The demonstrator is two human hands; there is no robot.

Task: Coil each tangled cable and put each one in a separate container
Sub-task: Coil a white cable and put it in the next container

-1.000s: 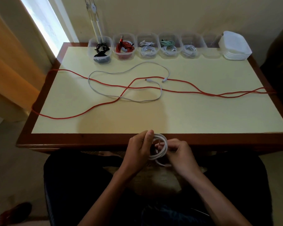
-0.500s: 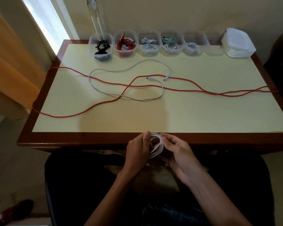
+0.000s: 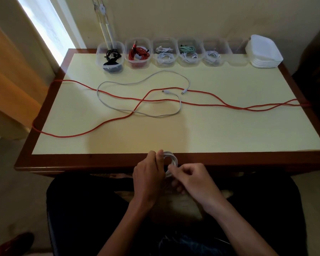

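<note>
Indoors, yellow table (image 3: 229,130) (wood-edged)

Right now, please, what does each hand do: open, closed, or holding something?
Left hand: closed, holding the white cable coil.
Right hand: closed, pinching the same coil.

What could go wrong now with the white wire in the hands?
The white coil is held off the table's near edge, so if the left hand or right hand slips, it may spring loose or drop into the lap. The red cable crosses the loose white cable, so pulling one might drag the other.
</note>
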